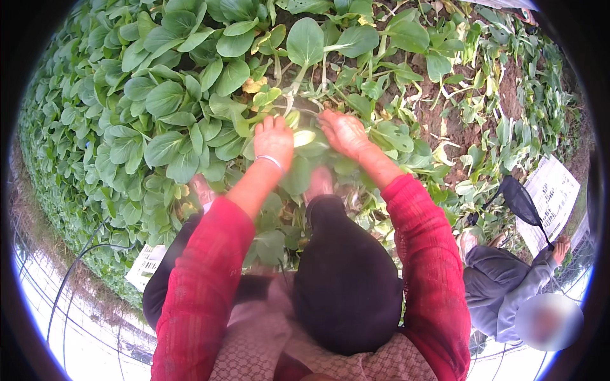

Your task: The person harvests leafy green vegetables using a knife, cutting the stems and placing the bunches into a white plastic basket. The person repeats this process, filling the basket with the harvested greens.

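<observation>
My left hand [274,143], with a bangle at the wrist, reaches down into pak choi-like plants [164,97] that have broad green leaves and pale stalks. Its fingers are bent among stalks and a yellowish leaf [304,138]; the fingertips are hidden. To its right, my right hand [344,133] is lowered palm down, its fingertips by the stalk bases near the soil. Leaves between and below the hands are blurred, so I cannot tell what either hand grips. Just beyond them, an upright plant [305,45] shows a large round leaf on a pale stalk.
Dense plants fill the left side. On the right, cut or wilted leaves lie over brown soil [507,95]. At lower right a crouching person [495,281] holds a dark cloth item [524,200] by a printed white sheet [548,200]. A white plastic crate [145,266] stands lower left.
</observation>
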A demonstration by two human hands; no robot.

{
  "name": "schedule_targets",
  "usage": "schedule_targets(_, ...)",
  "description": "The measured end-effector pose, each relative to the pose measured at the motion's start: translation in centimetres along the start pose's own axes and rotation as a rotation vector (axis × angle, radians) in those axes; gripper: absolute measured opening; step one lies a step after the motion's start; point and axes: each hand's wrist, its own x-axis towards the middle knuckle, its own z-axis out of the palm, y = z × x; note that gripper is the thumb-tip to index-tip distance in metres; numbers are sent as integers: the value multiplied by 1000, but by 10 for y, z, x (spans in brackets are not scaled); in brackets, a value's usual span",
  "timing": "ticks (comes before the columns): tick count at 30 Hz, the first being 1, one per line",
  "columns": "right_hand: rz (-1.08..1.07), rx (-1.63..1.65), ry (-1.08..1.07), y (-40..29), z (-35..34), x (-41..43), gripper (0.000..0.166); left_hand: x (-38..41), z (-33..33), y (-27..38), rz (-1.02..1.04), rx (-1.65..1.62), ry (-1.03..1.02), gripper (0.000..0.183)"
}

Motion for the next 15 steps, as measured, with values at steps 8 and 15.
schedule_targets(8,114,250,99,-5,20,3,16,-2,9,-4,-10,14,16,29)
schedule_targets(15,147,73,6,-19,1,-47,19,-20,-6,-9,241,-196,249,40)
